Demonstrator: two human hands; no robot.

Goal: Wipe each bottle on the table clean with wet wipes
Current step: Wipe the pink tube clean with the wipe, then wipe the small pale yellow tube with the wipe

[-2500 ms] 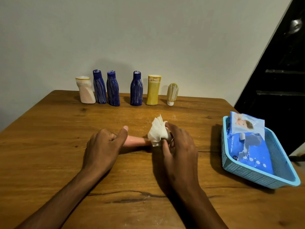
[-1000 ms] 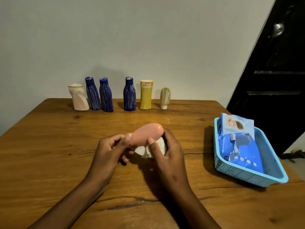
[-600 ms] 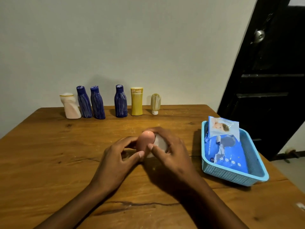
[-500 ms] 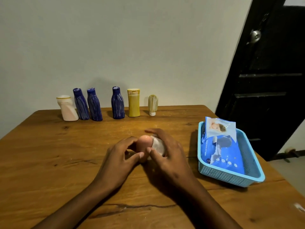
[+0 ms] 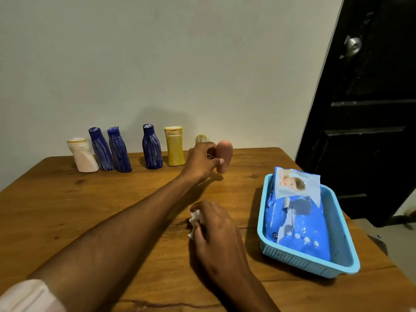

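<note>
Left grip (image 5: 200, 162): I held the pink bottle (image 5: 224, 156), cap down, near the bench (image 5: 67, 199) far edge.
Right grip (image 5: 213, 224): clutched the wipe (image 5: 195, 218).
Left: I judged six bottles (image 5: 152, 149) possibly unwiped.

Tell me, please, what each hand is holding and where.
Left hand grips the pink rounded plastic bottle around its middle; right hand clutches a crumpled white wet wipe.

It looks like a room in a home: a wooden table (image 5: 67, 210) stands against a plain wall (image 5: 180, 64), beside a dark door (image 5: 371, 109).
</note>
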